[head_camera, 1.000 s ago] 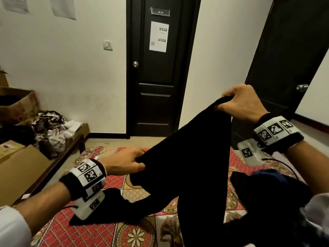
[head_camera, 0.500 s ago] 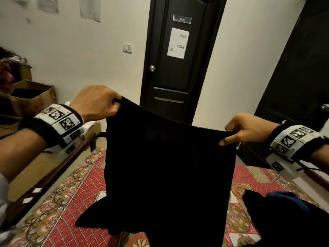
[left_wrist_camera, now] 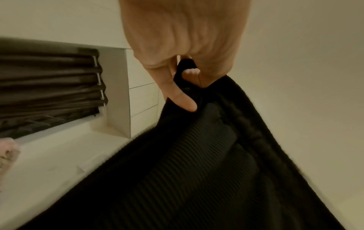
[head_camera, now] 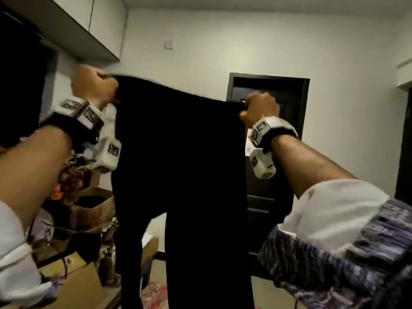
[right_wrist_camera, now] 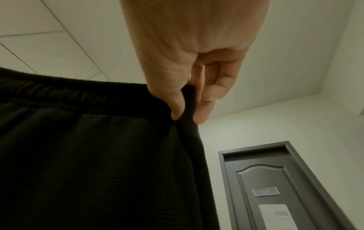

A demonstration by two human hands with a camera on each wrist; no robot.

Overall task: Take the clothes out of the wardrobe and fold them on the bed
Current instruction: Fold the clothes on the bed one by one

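The black trousers [head_camera: 180, 175] were out of the wardrobe and hung in the air, spread at the waistband. The left hand [head_camera: 94, 86] pinched one corner and the right hand [head_camera: 260, 108] pinched the other. Folding seemed not yet begun: the trousers had still to be laid on the bed, which is barely visible below.

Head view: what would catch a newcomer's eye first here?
A pair of black trousers hangs spread in the middle of the picture, held up by the waistband. The left hand pinches one end, the right hand the other. Behind them stands a dark door in a white wall.
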